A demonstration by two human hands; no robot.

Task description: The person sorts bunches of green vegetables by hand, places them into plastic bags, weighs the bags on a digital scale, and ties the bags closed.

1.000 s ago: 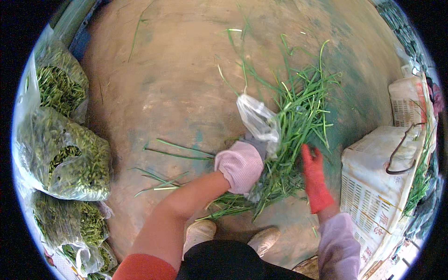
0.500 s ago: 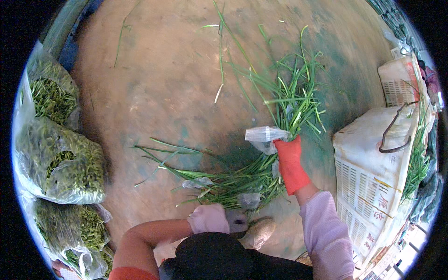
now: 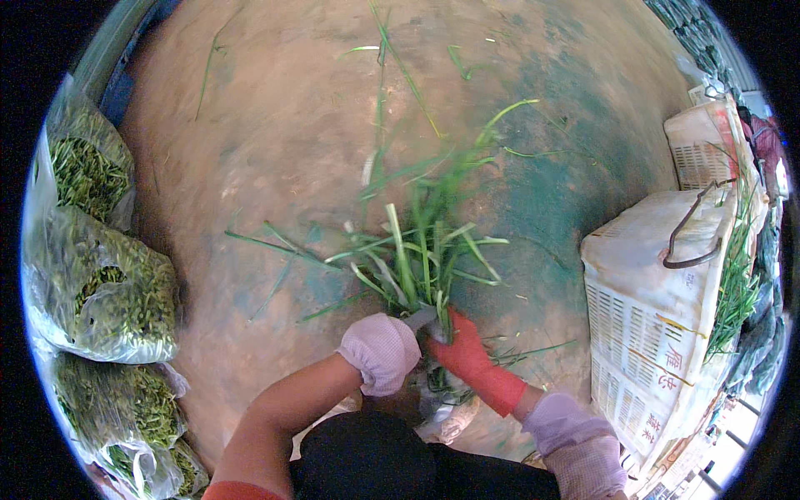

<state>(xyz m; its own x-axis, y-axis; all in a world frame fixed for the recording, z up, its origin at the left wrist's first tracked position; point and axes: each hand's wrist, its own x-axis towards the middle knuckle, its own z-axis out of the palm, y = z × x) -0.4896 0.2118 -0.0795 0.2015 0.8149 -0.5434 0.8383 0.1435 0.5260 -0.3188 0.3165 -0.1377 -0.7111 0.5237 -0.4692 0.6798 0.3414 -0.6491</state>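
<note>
A loose bunch of long, thin green stalks (image 3: 425, 258) with some pale ends fans up and away from my two hands. My right hand (image 3: 467, 350), in a red glove, is closed around its near part. From the left, my left hand (image 3: 422, 319), in a grey glove, presses against the same stalks. The puffy pale pink cuff of its sleeve hides most of the left hand, but the visible fingers look closed on the bunch. Blurred leaf tips trail off at the far side. Clear plastic (image 3: 437, 383) shows partly below the hands, mostly covered.
Several clear bags of cut greens (image 3: 125, 287) line the left side. On the right stands a large white plastic crate (image 3: 637, 325) with a metal handle (image 3: 696, 250) and greens on it. Another crate (image 3: 700, 146) is behind it. Loose stalks (image 3: 408, 75) lie on the brown floor. A shoe (image 3: 458, 421) shows near me.
My right hand has come down and left with the stalks, meeting my left hand, which has risen. The stalks that lay spread near me are now largely gathered upright between both hands.
</note>
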